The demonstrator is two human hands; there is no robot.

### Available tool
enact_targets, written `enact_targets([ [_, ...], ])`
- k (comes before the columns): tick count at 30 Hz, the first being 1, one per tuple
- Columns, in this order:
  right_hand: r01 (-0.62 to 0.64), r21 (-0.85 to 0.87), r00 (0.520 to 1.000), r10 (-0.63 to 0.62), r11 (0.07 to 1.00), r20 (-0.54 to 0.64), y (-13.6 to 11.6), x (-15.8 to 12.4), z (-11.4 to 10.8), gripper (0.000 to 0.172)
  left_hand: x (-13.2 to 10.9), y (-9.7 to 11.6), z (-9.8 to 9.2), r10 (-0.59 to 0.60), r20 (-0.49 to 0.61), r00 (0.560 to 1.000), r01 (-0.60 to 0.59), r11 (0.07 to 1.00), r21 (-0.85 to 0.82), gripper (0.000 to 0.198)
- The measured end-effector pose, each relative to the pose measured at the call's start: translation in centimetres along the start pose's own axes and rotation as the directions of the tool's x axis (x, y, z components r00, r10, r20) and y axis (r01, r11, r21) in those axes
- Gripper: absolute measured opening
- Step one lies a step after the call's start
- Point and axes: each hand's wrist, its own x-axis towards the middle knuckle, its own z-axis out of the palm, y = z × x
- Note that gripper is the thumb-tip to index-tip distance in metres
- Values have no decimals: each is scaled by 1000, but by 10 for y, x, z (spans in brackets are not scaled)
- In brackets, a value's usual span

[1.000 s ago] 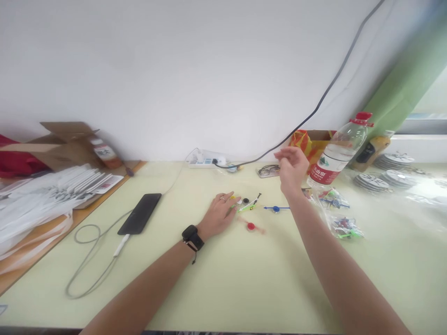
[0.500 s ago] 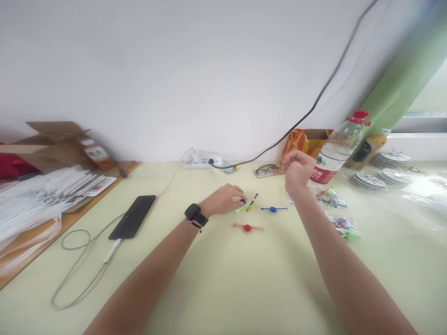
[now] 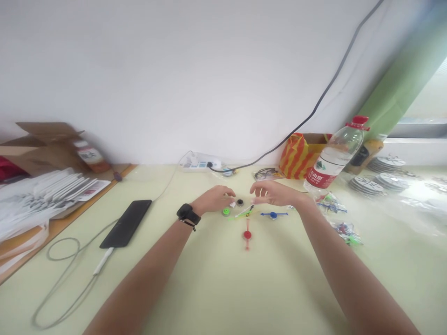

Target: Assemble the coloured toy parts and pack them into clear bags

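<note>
My left hand (image 3: 213, 199), with a black watch (image 3: 188, 214) on its wrist, hovers over small round pieces. Its thumb and forefinger are apart, near a white piece (image 3: 233, 204). A green round piece (image 3: 226, 211) lies below its fingers and a black one (image 3: 240, 203) just right of them. My right hand (image 3: 270, 192) is open with curved fingers, above crossed white, green and black pointers (image 3: 248, 212). Below it lies a blue double-ended arrow (image 3: 273, 215) with a round hub. A red spinner (image 3: 247, 235) is nearer me, its blades blurred.
A phone (image 3: 126, 223) on a cable lies left. At the back are a power strip (image 3: 200, 163) and a striped bag (image 3: 296, 156). Right stand a water bottle (image 3: 331, 163), packets of small coloured parts (image 3: 345, 232) and stacked white discs (image 3: 366, 185).
My right hand has come down leftward from a raised fist and opened. My left hand has shifted slightly left, showing the round pieces. The red spinner has turned from crosswise to lengthwise.
</note>
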Motion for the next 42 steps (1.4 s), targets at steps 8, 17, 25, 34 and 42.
enact_targets([
  [8,54,-170,995,-68,984,-72,11,6,10,37,-4,-8,-4,-38,54,998,43,994,-96,37],
  [17,43,-108,997,-36,993,65,19,15,33,18,-5,-3,-3,49,42,998,-48,998,-32,33],
  [25,87,-96,995,-81,992,62,25,27,57,18,-6,0,-5,50,-80,996,-56,996,-76,23],
  [34,101,8,995,-101,995,-3,21,18,42,7,-4,6,-25,-40,-176,984,-35,914,-403,26],
  [42,97,186,934,-25,978,-355,10,15,26,11,-5,11,-28,-147,-146,978,35,811,-584,36],
])
